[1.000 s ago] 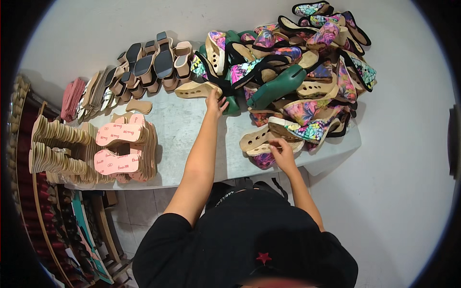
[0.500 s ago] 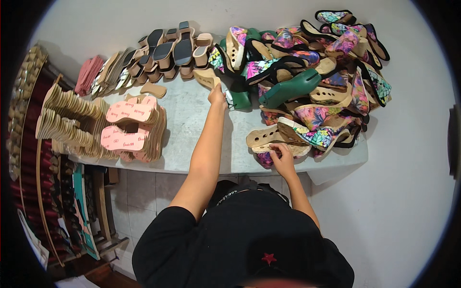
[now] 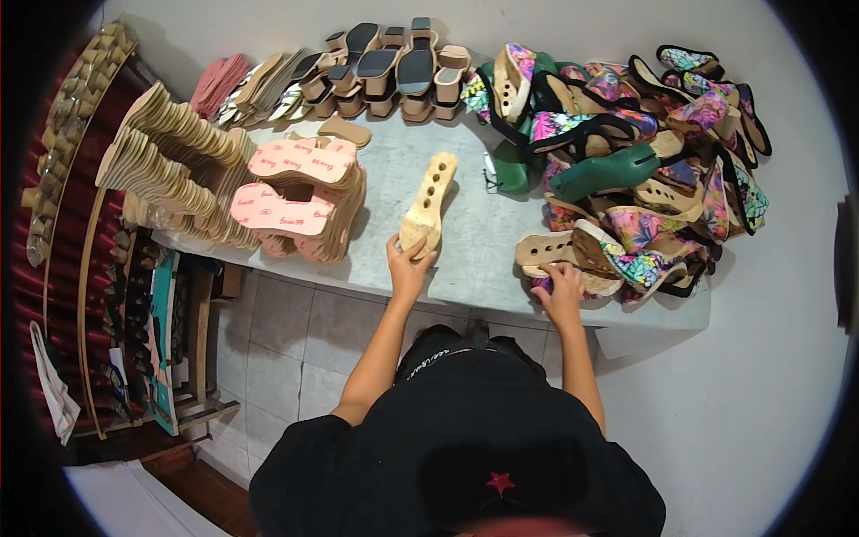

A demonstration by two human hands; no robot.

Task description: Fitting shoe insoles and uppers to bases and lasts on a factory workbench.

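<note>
My left hand [image 3: 408, 267] grips the wide end of a tan shoe sole [image 3: 429, 197] with several round holes down its middle; its narrow end points away from me over the table. At the front of the shoe pile, my right hand [image 3: 561, 288] has its fingers curled on the near edge of another tan holed sole [image 3: 548, 250]. Floral fabric shows under those fingers. Right beside it lies a shoe with a floral upper [image 3: 632, 260]. Farther back, a green shoe last [image 3: 606, 173] lies on the pile.
Stacked pink-topped insoles [image 3: 284, 211] and rows of tan insoles [image 3: 157, 170] stand at the left. Black-soled heeled shoes [image 3: 418, 72] line the back, with a loose tan insole [image 3: 345, 132] nearer. A second green last [image 3: 513, 170] lies beside the pile. The table's front edge [image 3: 447, 302] is close to me.
My left hand has drawn back toward me from near the back shoes, bringing the holed sole over the table's middle. My right hand stays at the pile's front. The whole view has shifted.
</note>
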